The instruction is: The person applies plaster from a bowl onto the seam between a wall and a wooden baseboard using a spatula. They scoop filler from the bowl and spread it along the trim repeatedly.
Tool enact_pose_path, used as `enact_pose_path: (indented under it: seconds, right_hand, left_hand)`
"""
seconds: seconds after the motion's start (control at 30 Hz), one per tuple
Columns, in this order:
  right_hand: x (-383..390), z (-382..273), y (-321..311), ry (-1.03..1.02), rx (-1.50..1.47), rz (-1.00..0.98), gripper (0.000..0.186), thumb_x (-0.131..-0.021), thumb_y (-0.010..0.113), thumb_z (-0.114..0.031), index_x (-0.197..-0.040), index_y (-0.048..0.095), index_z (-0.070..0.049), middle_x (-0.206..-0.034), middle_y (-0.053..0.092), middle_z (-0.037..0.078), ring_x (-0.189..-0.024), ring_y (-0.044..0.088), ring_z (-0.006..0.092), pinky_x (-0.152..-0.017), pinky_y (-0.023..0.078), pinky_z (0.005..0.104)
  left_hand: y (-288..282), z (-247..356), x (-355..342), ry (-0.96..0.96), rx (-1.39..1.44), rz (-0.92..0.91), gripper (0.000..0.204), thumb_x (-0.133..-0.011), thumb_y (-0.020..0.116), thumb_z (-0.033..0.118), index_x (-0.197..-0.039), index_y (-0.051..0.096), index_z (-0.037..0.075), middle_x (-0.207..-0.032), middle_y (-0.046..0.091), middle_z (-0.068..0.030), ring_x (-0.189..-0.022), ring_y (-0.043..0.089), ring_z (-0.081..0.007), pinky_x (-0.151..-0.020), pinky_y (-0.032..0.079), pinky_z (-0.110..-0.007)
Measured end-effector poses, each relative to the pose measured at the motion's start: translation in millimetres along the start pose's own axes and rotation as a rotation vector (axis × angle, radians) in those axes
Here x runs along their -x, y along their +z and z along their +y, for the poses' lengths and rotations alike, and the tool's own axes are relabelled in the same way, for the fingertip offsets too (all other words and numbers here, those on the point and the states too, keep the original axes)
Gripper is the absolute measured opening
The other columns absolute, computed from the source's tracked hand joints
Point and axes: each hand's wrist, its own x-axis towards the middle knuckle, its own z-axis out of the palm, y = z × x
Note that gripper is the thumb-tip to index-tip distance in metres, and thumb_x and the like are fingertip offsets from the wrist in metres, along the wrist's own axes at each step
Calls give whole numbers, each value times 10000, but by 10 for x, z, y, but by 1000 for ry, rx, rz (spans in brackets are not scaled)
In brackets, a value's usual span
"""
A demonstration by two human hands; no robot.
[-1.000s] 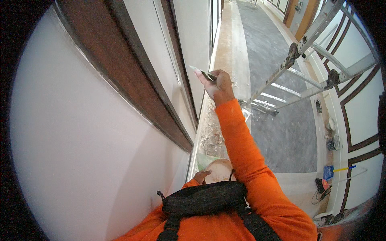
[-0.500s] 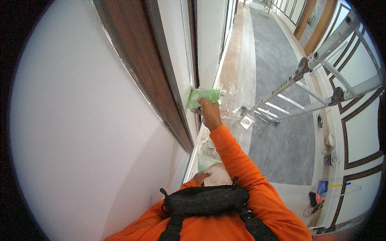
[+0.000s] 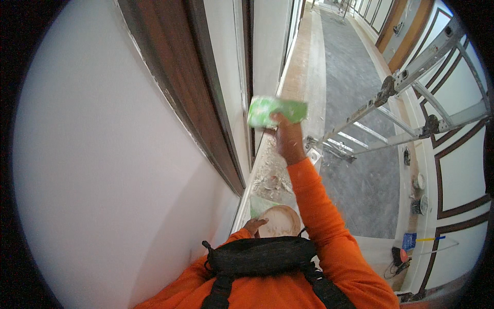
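Note:
My right hand [image 3: 288, 139] is closed on a flat green rectangular piece [image 3: 288, 110] smeared with white, its thumb lying over the face. The piece is slightly blurred and held away from the dark-trimmed wall. Low and close to my body, my left hand [image 3: 253, 226] grips the rim of a round, shallow bowl [image 3: 280, 222]; pale material coats its inside. Another green flat piece [image 3: 261, 205] shows just beyond that bowl, beside the left hand. I cannot tell whether the left fingers also hold it.
A white wall [image 3: 103, 154] with dark wooden trim [image 3: 180, 67] rises on my left. White scraps [image 3: 272, 177] litter the floor at its foot. To the right stands an aluminium ladder [image 3: 370, 110]. Small tubs [image 3: 419, 205] and a blue brush-like tool [image 3: 409, 241] lie along the far right wall.
My right hand has pulled the green piece away from the wall, to the right and slightly up. The left hand stays in place, and more of the bowl shows.

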Motion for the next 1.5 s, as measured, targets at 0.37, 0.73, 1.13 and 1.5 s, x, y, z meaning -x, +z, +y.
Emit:
enact_pose_path:
  seconds: [0.37, 0.73, 1.13, 1.5]
  right_hand:
    - [348, 1273, 8, -504, 860, 19, 474, -906, 396, -144, -1352, 296, -20, -1310, 401, 238, -1226, 398, 345, -1008, 323, 364]
    - [233, 931, -216, -211, 821, -337, 386, -851, 516, -118, -1230, 489, -45, -1026, 606, 188, -920, 594, 230, -840, 446, 327]
    - [-213, 771, -127, 340, 1, 166, 226, -766, 516, -57, -981, 521, 12, -897, 582, 124, -793, 599, 244, -661, 532, 380]
    - [-36, 700, -454, 142, 206, 104, 303, -764, 492, -88, -1052, 481, 6, -995, 552, 112, -877, 590, 244, -775, 526, 386]
  left_hand:
    - [-91, -78, -35, 1, 1, 45, 486, -761, 650, 401, -1016, 580, -7, -695, 602, -88, -485, 535, -184, -436, 406, -314]
    - [-277, -151, -135, -1, -211, 131, 477, -784, 651, 352, -1081, 548, -7, -907, 598, -86, -727, 573, -199, -672, 438, -328]
    - [137, 193, 139, -8, 99, 51, 442, -788, 649, 289, -1094, 525, -5, -933, 610, -107, -756, 613, -232, -671, 510, -357]
    - [71, 161, 105, -1, 74, 29, 405, -789, 632, 313, -1037, 560, 1, -794, 623, -109, -604, 612, -215, -520, 504, -332]
